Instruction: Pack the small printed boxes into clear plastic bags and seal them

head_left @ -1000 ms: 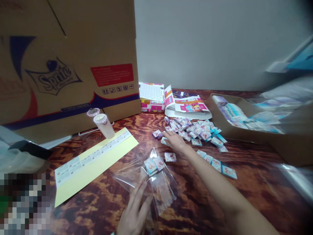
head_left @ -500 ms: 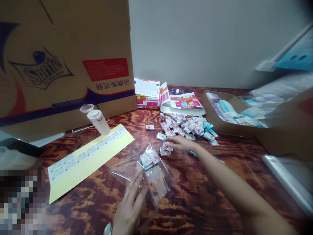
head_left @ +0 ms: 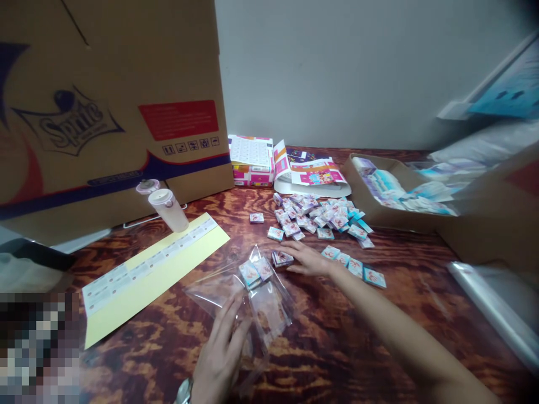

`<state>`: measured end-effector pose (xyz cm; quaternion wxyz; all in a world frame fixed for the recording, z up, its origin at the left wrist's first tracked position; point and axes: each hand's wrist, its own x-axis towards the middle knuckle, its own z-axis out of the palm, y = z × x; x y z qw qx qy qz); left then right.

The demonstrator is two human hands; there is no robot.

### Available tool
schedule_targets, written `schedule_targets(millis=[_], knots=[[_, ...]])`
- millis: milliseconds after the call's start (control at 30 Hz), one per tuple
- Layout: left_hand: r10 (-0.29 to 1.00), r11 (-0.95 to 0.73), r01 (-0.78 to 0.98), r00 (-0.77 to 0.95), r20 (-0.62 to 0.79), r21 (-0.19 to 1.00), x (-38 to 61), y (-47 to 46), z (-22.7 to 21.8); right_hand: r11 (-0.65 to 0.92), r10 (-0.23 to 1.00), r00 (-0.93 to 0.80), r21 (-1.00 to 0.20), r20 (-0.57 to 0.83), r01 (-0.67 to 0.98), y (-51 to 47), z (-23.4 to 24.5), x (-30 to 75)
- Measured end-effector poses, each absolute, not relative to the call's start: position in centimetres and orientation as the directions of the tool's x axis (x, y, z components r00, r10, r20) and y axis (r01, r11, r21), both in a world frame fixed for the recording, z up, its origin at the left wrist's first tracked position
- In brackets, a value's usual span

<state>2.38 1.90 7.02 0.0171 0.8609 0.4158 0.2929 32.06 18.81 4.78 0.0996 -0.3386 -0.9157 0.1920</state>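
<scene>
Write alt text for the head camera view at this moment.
A left hand holds a clear plastic bag with small packets inside, while a right hand touches a loose packet on a wood-grain table. A heap of similar packets lies beyond.

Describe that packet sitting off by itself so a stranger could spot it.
Find the big brown cardboard Sprite box at the back left of the reddish-brown wooden table. Right of its corner lies a small square white-and-pink packet. Unlike the heaped packets beside it, it sits alone.
</scene>
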Motion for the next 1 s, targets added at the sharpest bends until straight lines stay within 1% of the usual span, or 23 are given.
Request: schedule_targets(millis=[67,167,300,467,600,700,833,900,1000], knots=[[0.725,-0.659,0.697,0.487,0.487,0.284,2.4,1.9,6.9,0.686,0.682,-0.723,-0.434,0.105,0.584,18.3,3.9,31.9],[0.735,-0.652,0.702,0.493,0.466,0.286,2.4,1.9,6.6,0.631,0.757,-0.625,-0.457,0.188,0.627,17.5,2.9,31.6],[0.741,-0.646,0.707,0.489,0.461,0.288,2.4,1.7,6.5,0.561,0.824,-0.523,-0.451,0.219,0.695,16.7,2.7,31.3],[0.752,-0.638,0.703,0.482,0.45,0.314,2.4,1.7,6.5,0.542,0.84,-0.495,-0.388,0.221,0.746,16.4,2.3,30.7],[0.741,-0.644,0.71,0.485,0.465,0.286,2.3,1.6,6.2,0.533,0.845,-0.501,-0.369,0.188,0.761,16.3,2.2,30.2],[0.74,-0.644,0.709,0.48,0.472,0.288,2.3,1.6,6.3,0.532,0.845,-0.501,-0.379,0.186,0.757,16.1,2.3,30.6],[0.741,-0.636,0.711,0.457,0.491,0.299,2.2,1.6,6.3,0.571,0.82,-0.522,-0.387,0.234,0.724,15.7,1.8,31.4],[0.755,-0.625,0.718,0.455,0.472,0.307,2.1,1.4,6.2,0.574,0.818,-0.517,-0.396,0.252,0.716,15.6,0.9,31.5],[0.787,-0.597,0.727,0.449,0.423,0.339,2.0,1.1,6.2,0.533,0.846,-0.466,-0.422,0.26,0.733,15.5,-0.5,31.1]])
